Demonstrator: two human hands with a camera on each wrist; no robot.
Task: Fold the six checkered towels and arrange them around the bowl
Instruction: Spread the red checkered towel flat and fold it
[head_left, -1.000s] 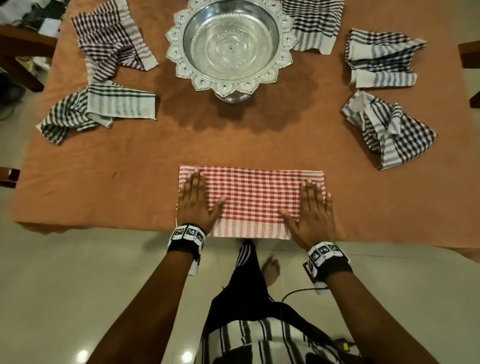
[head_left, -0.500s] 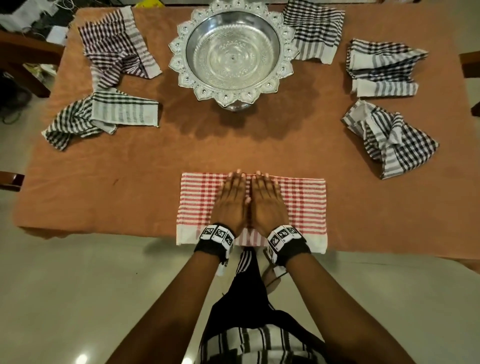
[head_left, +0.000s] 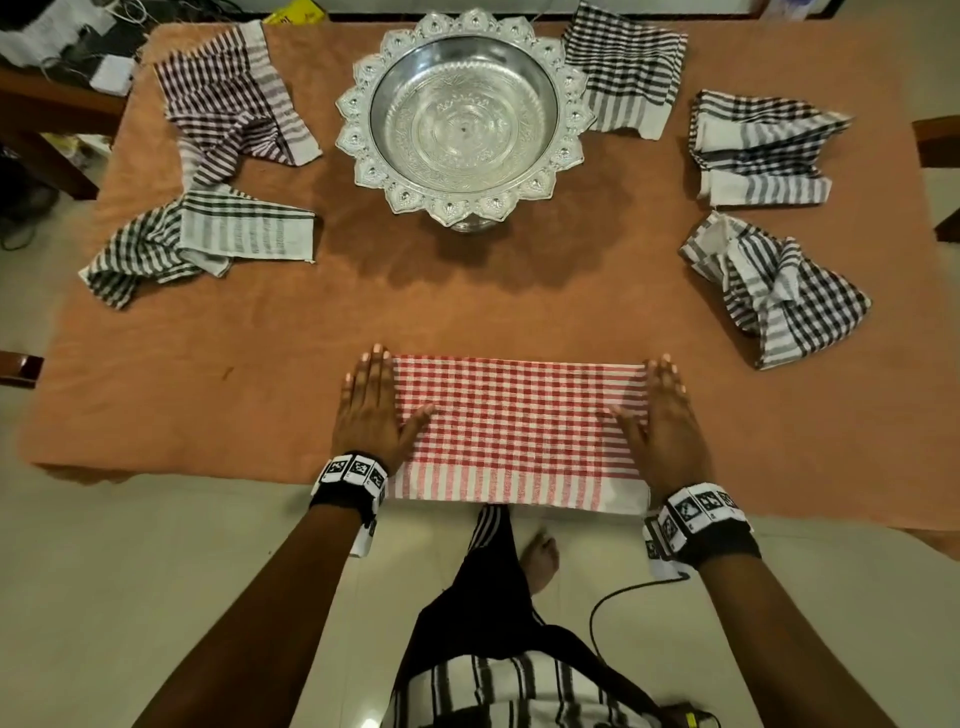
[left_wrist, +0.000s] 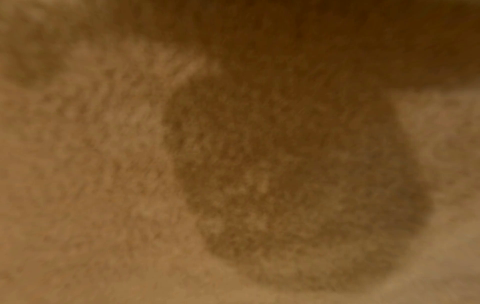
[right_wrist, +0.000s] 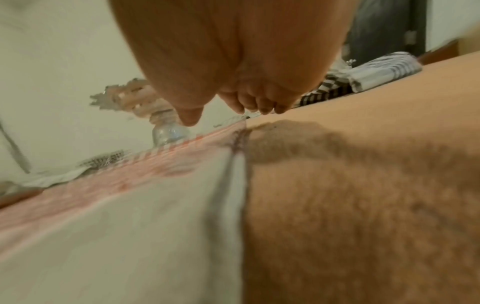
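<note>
**Both hands flat on the ends of the red towel**

From the head camera, a red towel (head_left: 517, 428), folded into a flat rectangle, lies at the near edge of the table (head_left: 218, 395), its striped white border hanging just past that edge. The left hand (head_left: 371, 410) lies palm down on the towel's left end, fingers straight and together, thumb angled inward onto the checks. The right hand (head_left: 662, 415) mirrors it on the right end, also flat and spread. Neither hand pinches anything. A silver bowl (head_left: 465, 117) with a scalloped rim stands at the far middle of the table. Five other towels lie loose around it: a maroon towel (head_left: 234, 98) and a crumpled dark towel (head_left: 197, 241) on the left, a black checked towel (head_left: 626, 70) touching the bowl's right rim, a striped towel (head_left: 758, 148) further right, and a bunched towel (head_left: 774, 288) nearer on the right.

The left wrist camera shows only blurred brown cloth; the hand cannot be made out there.

The right wrist camera looks along the palm: the fingertips (right_wrist: 262, 107) touch down at the far corner of the red towel, right where it meets the brown table cover (right_wrist: 363, 205). The bowl shows blurred beyond the thumb.
</note>
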